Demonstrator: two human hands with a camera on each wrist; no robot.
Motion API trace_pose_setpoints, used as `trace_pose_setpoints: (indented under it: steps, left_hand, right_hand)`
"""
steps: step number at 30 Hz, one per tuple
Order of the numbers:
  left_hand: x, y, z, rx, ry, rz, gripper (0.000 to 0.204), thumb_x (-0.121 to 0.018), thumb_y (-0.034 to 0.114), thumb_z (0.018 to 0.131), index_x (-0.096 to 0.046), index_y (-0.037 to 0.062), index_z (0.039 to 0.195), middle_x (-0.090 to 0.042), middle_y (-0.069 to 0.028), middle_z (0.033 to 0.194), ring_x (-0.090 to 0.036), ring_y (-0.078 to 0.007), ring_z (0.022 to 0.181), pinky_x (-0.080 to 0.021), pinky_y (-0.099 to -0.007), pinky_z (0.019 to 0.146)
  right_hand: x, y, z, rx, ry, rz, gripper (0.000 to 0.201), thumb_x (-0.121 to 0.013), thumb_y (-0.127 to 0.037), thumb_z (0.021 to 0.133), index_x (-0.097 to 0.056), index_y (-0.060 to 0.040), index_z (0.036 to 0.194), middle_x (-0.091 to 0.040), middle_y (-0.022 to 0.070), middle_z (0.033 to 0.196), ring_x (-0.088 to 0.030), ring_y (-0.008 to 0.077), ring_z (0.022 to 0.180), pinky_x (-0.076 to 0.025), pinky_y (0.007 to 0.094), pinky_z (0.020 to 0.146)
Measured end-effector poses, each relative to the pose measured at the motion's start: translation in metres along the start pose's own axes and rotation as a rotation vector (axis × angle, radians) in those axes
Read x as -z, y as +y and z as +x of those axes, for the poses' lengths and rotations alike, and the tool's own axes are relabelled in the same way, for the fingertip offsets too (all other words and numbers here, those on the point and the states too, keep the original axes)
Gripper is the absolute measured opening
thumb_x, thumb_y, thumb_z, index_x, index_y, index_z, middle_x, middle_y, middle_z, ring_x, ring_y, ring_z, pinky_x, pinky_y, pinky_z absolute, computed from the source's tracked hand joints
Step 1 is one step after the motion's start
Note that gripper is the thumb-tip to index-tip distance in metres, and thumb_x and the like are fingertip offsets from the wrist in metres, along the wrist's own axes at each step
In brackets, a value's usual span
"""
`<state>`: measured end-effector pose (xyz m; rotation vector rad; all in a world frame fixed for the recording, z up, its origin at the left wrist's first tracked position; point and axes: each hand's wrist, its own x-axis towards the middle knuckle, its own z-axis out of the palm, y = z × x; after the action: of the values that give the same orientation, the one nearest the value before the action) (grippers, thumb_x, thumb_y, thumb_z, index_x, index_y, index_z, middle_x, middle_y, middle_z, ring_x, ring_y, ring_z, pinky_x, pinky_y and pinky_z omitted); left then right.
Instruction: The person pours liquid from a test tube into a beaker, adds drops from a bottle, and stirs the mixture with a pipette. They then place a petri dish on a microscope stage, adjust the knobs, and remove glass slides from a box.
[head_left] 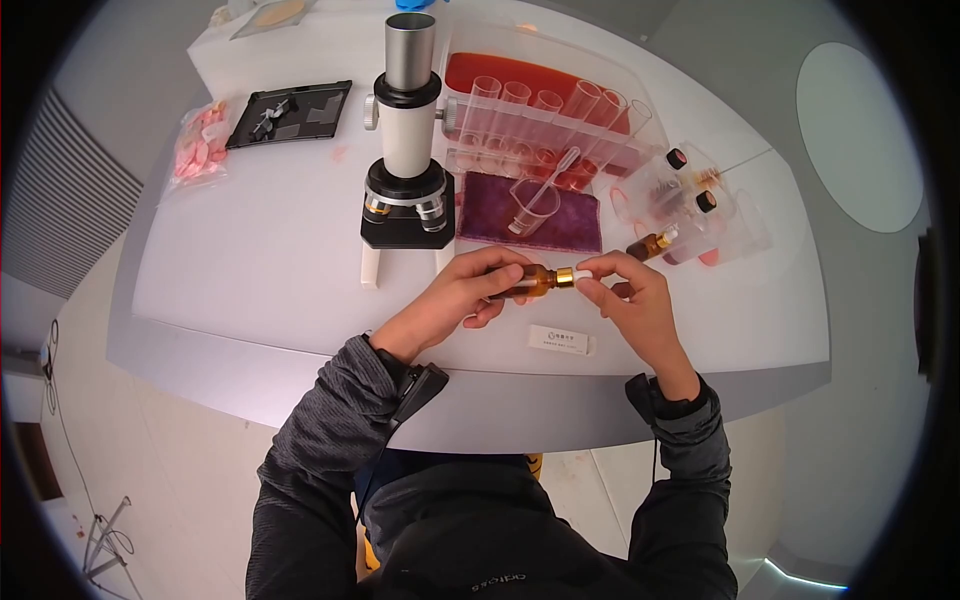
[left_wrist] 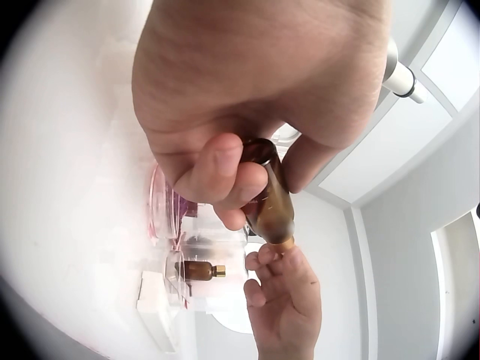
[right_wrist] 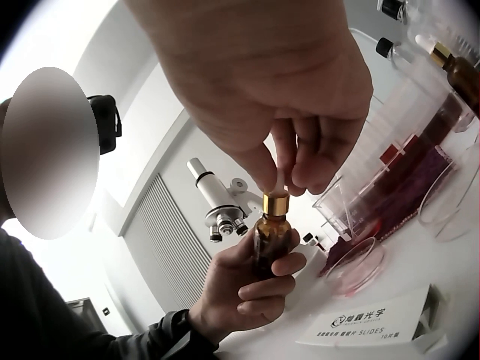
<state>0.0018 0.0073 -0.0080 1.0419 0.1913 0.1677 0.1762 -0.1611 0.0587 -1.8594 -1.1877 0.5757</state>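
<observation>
In the head view, my left hand (head_left: 465, 292) grips a small amber glass dropper bottle (head_left: 528, 286) lying nearly sideways over the table. My right hand (head_left: 643, 302) pinches the white rubber bulb (head_left: 583, 274) of its dropper top between thumb and fingertips. A gold collar (right_wrist: 276, 205) sits on the bottle's neck, just below those fingertips in the right wrist view. From the left wrist, the bottle (left_wrist: 274, 202) shows with the left fingers curled round its body. Below the hands lies a white box of slides (head_left: 559, 340).
A microscope (head_left: 408, 135) stands behind the left hand. Behind the bottle, a beaker (head_left: 540, 208) with a plastic pipette sits on a purple-stained mat (head_left: 480, 210), before racked test tubes (head_left: 487, 100). Another dropper bottle (head_left: 646, 248) and black-capped bottles (head_left: 677, 160) stand right. A black tray (head_left: 315, 115) lies left.
</observation>
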Motion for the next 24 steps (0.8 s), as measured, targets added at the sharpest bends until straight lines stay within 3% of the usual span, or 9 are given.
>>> trace_pose_setpoints:
  steps: [7, 16, 24]
  left_hand:
    - [-0.002, 0.001, -0.001, 0.007, 0.009, -0.002, 0.035, -0.052, 0.026, 0.102, -0.057, 0.0, 0.125, -0.064, -0.0081, 0.091, -0.038, -0.0038, 0.05, -0.029, -0.0186, 0.043]
    - [-0.003, 0.006, -0.003, 0.012, -0.006, -0.048, 0.036, -0.051, 0.026, 0.103, -0.056, -0.0013, 0.125, -0.063, -0.0085, 0.092, -0.039, -0.0052, 0.051, -0.029, -0.0195, 0.043]
    - [-0.001, 0.005, -0.003, 0.012, -0.012, -0.074, 0.036, -0.05, 0.026, 0.103, -0.055, -0.0017, 0.126, -0.063, -0.0091, 0.094, -0.039, -0.0053, 0.052, -0.029, -0.0195, 0.044]
  right_hand:
    - [0.002, -0.002, -0.001, -0.053, -0.001, 0.065, 0.017, -0.071, -0.011, 0.088, -0.07, -0.0045, 0.105, -0.065, 0.001, 0.088, -0.057, 0.0039, 0.069, -0.043, 0.0185, 0.057]
    - [0.013, 0.003, -0.006, -0.101, 0.108, 0.223, 0.018, -0.07, -0.011, 0.09, -0.069, -0.0015, 0.106, -0.065, 0.0018, 0.089, -0.053, 0.0037, 0.062, -0.043, 0.0182, 0.053]
    - [0.016, 0.007, -0.009, -0.022, 0.155, 0.248, 0.018, -0.069, -0.01, 0.091, -0.068, -0.0009, 0.106, -0.063, 0.0016, 0.089, -0.053, 0.0034, 0.063, -0.043, 0.0188, 0.055]
